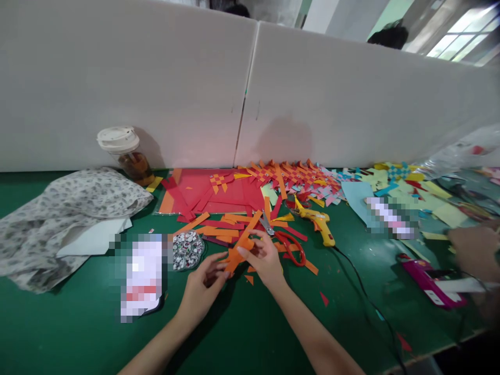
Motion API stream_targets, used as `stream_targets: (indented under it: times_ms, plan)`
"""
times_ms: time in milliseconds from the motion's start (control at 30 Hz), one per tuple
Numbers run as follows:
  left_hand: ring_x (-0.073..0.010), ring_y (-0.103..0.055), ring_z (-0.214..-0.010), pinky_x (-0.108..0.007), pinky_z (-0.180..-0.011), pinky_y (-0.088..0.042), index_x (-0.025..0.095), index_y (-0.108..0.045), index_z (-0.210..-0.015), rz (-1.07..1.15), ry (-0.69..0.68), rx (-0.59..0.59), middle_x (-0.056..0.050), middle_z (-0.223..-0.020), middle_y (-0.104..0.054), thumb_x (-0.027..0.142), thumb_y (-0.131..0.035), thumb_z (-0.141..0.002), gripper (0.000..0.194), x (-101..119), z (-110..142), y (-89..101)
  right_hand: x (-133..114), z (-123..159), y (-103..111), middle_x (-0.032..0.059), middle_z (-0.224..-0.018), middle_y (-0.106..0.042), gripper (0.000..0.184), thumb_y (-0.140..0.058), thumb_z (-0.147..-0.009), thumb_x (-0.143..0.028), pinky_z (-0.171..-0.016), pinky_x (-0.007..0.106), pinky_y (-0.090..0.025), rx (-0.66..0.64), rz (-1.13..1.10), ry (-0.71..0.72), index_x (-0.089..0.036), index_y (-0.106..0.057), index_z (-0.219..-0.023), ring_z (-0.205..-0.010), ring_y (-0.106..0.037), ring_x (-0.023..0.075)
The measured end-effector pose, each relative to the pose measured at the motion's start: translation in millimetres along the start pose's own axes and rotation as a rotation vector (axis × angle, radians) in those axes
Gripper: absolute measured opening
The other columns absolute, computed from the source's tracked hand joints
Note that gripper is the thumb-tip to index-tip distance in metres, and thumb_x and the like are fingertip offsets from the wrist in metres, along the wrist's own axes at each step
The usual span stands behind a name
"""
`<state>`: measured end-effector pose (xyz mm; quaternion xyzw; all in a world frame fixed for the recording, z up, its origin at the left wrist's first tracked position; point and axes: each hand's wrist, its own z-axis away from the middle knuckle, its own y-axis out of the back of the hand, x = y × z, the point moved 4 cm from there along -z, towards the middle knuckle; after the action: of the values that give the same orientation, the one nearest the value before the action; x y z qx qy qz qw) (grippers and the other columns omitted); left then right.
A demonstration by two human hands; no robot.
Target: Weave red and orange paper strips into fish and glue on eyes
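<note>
Between my two hands is a folded orange paper strip [237, 255], with one long end pointing up and away. My left hand [205, 281] pinches its lower left end. My right hand [265, 258] grips it higher up, thumb on top and fingers behind. Just beyond lie loose orange and red paper strips [224, 226]. Red-handled scissors [291, 247] rest right of my right hand, their blades partly over the strips. A clear container of googly eyes [187, 250] sits left of my hands. Woven orange-and-red paper fish [289, 177] are piled by the partition.
A yellow glue gun [318, 221] lies right, its black cord running to the table's front edge. Left are a phone [142, 276], a patterned cloth [78, 213] and a lidded cup [127, 153]. A white partition [156, 83] backs the green table [78, 333]. A magenta device [432, 284] lies far right.
</note>
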<state>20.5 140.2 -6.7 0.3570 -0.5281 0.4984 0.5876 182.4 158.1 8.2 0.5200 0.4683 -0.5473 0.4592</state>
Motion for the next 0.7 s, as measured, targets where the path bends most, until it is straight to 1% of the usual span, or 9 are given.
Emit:
stream_targets:
  times_ms: [67,167,233,333,433,533,600,700]
  plan:
    - [-0.0188,-0.066,-0.085,-0.029,-0.078,-0.051,0.020,-0.056,-0.107,-0.010,-0.008,0.032,-0.006,-0.092,-0.069,0.029,-0.062,-0.075,0.034,1.0,-1.5,3.3,-0.9,-2.6,5.1,-0.0003,-0.075,-0.061,0.039,-0.072,-0.065,-0.033,-0.063,0.028,-0.051,0.027,0.015,-0.007,-0.022,-0.051,-0.097,-0.067,-0.060,0.0150]
    - [-0.0177,-0.065,-0.082,-0.028,-0.076,-0.050,0.020,-0.056,-0.103,-0.011,-0.023,0.081,-0.004,-0.087,-0.068,0.030,-0.061,-0.076,0.029,2.9,-4.2,9.1,-0.9,-5.8,11.4,-0.0001,-0.075,-0.060,0.033,-0.075,-0.060,-0.031,-0.062,0.025,-0.049,0.052,0.040,-0.014,-0.020,-0.056,-0.085,-0.070,-0.058,0.0142]
    - [-0.0169,-0.065,-0.080,-0.027,-0.075,-0.050,0.020,-0.055,-0.101,0.002,-0.030,0.108,-0.003,-0.085,-0.068,0.031,-0.062,-0.076,0.028,3.9,-5.9,12.4,0.1,-7.3,13.5,-0.0014,-0.071,-0.058,0.030,-0.077,-0.058,-0.030,-0.059,0.024,-0.048,0.043,0.048,-0.021,-0.020,-0.057,-0.078,-0.066,-0.056,0.0127]
    - [-0.0171,-0.065,-0.079,-0.028,-0.074,-0.050,0.020,-0.055,-0.100,0.052,-0.031,0.148,-0.004,-0.085,-0.069,0.032,-0.063,-0.074,0.029,4.5,-8.2,16.2,2.3,-9.8,15.3,-0.0037,-0.060,-0.055,0.027,-0.077,-0.057,-0.030,-0.052,0.022,-0.045,-0.009,0.046,-0.043,-0.019,-0.056,-0.068,-0.056,-0.052,0.0106]
    - [-0.0173,-0.064,-0.082,-0.027,-0.075,-0.050,0.020,-0.055,-0.100,0.076,-0.035,0.195,-0.004,-0.087,-0.069,0.032,-0.064,-0.073,0.031,5.1,-10.1,20.2,3.6,-13.2,18.3,-0.0030,-0.059,-0.057,0.026,-0.077,-0.058,-0.033,-0.053,0.024,-0.046,-0.046,0.025,-0.065,-0.018,-0.057,-0.066,-0.056,-0.054,0.0110]
    - [-0.0155,-0.063,-0.080,-0.024,-0.071,-0.049,0.020,-0.055,-0.099,0.065,-0.046,0.229,-0.002,-0.081,-0.067,0.031,-0.066,-0.072,0.031,7.1,-11.3,23.5,4.0,-16.5,21.0,-0.0027,-0.060,-0.059,0.027,-0.078,-0.056,-0.032,-0.057,0.025,-0.048,-0.027,-0.005,-0.073,-0.018,-0.058,-0.066,-0.058,-0.056,0.0116]
    - [-0.0137,-0.061,-0.074,-0.022,-0.066,-0.048,0.019,-0.056,-0.094,0.060,-0.059,0.237,0.000,-0.075,-0.064,0.031,-0.067,-0.070,0.028,9.5,-11.1,24.3,4.6,-18.0,22.0,-0.0031,-0.060,-0.059,0.027,-0.079,-0.055,-0.031,-0.056,0.024,-0.048,0.009,-0.023,-0.072,-0.018,-0.058,-0.066,-0.057,-0.056,0.0111]
    - [-0.0115,-0.058,-0.065,-0.020,-0.061,-0.047,0.018,-0.055,-0.080,0.052,-0.073,0.252,0.003,-0.067,-0.058,0.030,-0.069,-0.068,0.022,13.3,-8.9,24.0,5.7,-19.1,23.1,-0.0031,-0.059,-0.059,0.027,-0.079,-0.054,-0.031,-0.056,0.025,-0.049,0.054,-0.054,-0.072,-0.018,-0.057,-0.064,-0.056,-0.056,0.0112]
